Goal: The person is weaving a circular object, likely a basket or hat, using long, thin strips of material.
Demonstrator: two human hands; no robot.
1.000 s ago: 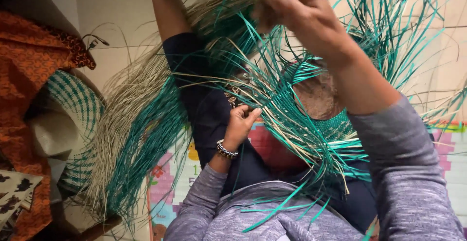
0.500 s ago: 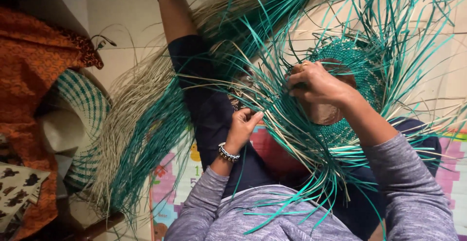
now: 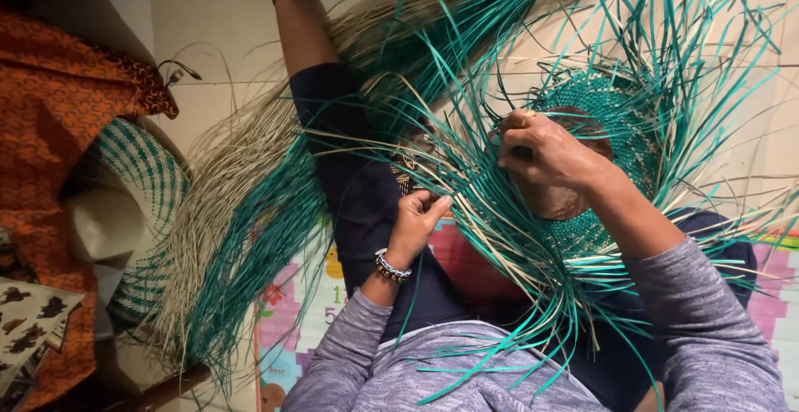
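Observation:
A half-woven teal basket (image 3: 620, 112) lies over a brown round form on my lap, with long teal straw strands (image 3: 699, 37) fanning out from its rim. My right hand (image 3: 545, 150) rests on the woven part near the form and pinches a strand. Lower down, near my thigh, my left hand (image 3: 416, 216), with a beaded bracelet on the wrist, grips a few teal strands. Both sleeves are grey.
A big sheaf of beige and teal straw (image 3: 241, 212) lies on the tiled floor along my outstretched left leg (image 3: 333, 129). A finished teal-and-white woven basket (image 3: 146, 179) and orange patterned cloth (image 3: 58, 112) sit at the left. A colourful play mat (image 3: 291, 320) lies under me.
My right hand has come down from high near the camera onto the woven basket. The left hand stayed by the strands at my thigh.

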